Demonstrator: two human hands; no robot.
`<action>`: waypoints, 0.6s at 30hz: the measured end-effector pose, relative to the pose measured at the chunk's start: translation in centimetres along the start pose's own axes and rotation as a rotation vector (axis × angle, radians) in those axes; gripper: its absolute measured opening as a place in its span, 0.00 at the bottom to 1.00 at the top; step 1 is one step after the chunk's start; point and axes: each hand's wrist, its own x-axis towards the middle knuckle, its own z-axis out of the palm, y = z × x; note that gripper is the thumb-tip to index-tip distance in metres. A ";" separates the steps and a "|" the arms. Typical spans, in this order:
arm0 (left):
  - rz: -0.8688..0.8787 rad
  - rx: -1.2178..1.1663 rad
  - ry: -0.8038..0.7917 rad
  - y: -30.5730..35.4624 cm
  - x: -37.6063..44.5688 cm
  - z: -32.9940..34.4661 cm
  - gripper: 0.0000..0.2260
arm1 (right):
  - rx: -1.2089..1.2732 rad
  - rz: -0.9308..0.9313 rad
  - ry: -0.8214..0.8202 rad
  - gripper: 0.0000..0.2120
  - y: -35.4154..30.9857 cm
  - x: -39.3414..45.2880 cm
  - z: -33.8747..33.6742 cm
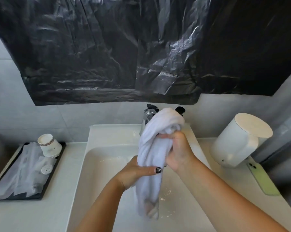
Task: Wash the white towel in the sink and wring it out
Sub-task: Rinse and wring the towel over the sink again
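Over white sink (108, 158): towel (151, 158) held upright, left hand (134, 171) clenched low, right hand (178, 151) clenched higher, likely for twisting water into basin.

White vanity counter with a sunken basin

The pale stone countertop (41, 213) carries a black rectangular tray (56, 158) at far left, a white cylindrical lidded bin (238, 141) at far right, and a light-green phone (262, 178) lying face down just nearer.
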 end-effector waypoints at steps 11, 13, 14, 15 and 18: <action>0.248 0.029 0.469 -2.5 1.4 0.4 0.25 | 0.013 0.229 0.219 0.09 1.7 -0.4 -8.1; 0.256 0.070 0.451 -2.3 1.8 0.5 0.31 | -0.154 0.455 0.309 0.13 3.7 -1.2 -10.5; 0.242 0.085 0.443 -2.3 2.1 0.6 0.33 | -0.309 0.517 0.339 0.20 4.6 -1.5 -11.6; 0.220 0.099 0.437 -2.2 2.3 0.7 0.35 | -0.485 0.515 0.346 0.29 5.3 -1.6 -12.5; 0.151 0.085 0.383 -2.6 2.6 0.8 0.32 | -1.086 0.213 0.127 0.50 7.2 -1.1 -11.9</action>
